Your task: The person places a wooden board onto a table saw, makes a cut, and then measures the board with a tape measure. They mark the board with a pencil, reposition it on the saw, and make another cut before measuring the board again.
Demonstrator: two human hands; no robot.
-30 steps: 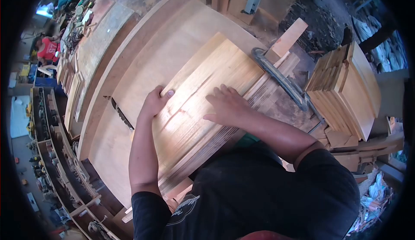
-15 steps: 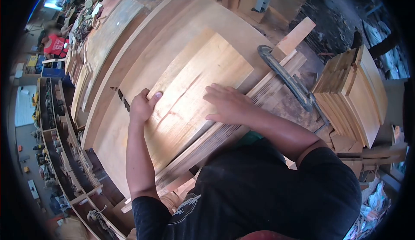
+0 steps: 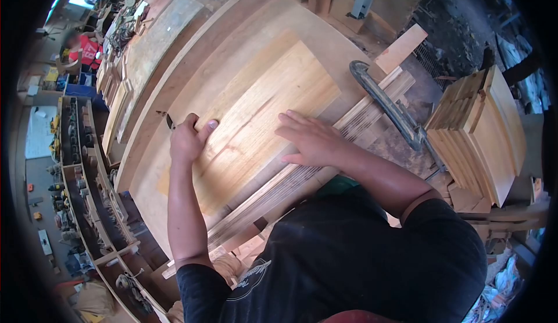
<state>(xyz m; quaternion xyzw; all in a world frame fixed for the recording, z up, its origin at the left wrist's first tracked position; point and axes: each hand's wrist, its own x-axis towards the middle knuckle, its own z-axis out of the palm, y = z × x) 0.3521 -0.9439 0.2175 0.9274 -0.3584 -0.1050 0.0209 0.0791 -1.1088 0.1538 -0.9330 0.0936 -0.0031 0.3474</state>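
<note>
A flat wooden board (image 3: 267, 108) with a reddish streak along its grain lies at a slant on a broad wooden worktable (image 3: 314, 35). My left hand (image 3: 189, 140) grips its left edge, thumb on top and fingers curled at the side. Across the board's right part rests my right hand (image 3: 311, 140), fingers spread with nothing gripped. Just beyond my left hand, a small dark blade-like piece (image 3: 170, 121) shows beside a long wooden fence (image 3: 195, 52).
A metal clamp (image 3: 386, 105) holds layered strips (image 3: 349, 131) along the near table edge. Stacked boards (image 3: 474, 137) stand at right. Shelves of tools (image 3: 78, 166) run along the left. Another person in red (image 3: 87, 50) is at the far left.
The board has shifted slightly away from my body, toward the fence, with my left hand on it. More of the blade-like piece is now hidden. My view has turned a little.
</note>
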